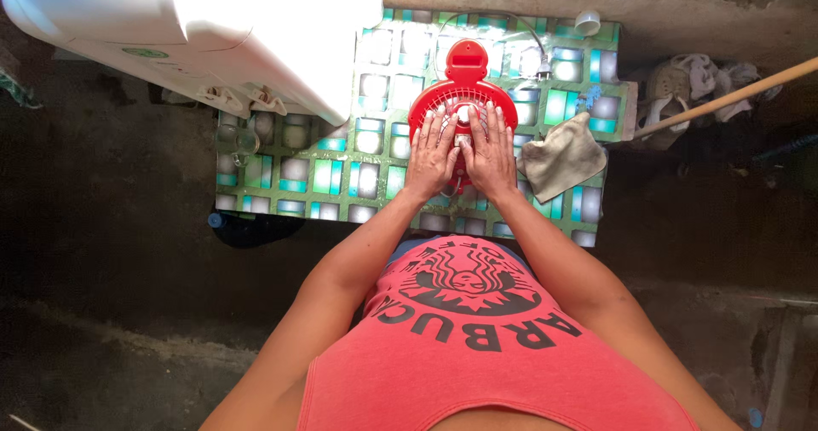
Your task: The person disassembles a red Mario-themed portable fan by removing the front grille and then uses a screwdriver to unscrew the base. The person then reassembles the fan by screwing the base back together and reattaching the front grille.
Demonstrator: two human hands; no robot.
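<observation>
Nearest: red sleeveless top (477,346), both forearms reaching forward over the table edge.

Left hand (433,154) and right hand (491,152) side by side, palms down, fingers spread wide and flat. Not closed around anything, just pressing or resting on the near half of the red fan (464,90). Thumbs close together over the hub; cannot tell whether fingertips hook into the grille slots.

Fan lying face-up near the middle of the table (341,175), on the green-and-white patterned cover. Round grille toward the body, red base pointing away.

Step in hand, as a judgement: working on the front grille with both palms, pressing it down or turning it. Cannot tell which from one view.

Next move likely calls for even pressure from both hands, fan kept from sliding on the slick cover, fingers kept out of the slots.

Just right of the fan: crumpled grey-beige cloth (562,154), apart from the right hand.

Behind the fan: cord looping to a plug (543,71) lying loose on the table, not in any socket in view.

Far right corner: small white cap (587,22).

Far left: big white appliance casing (213,31) overhanging the table, overexposed.

Off the table to the right: wooden stick (724,99) over a pile of rags (690,86) on the dark floor.
</observation>
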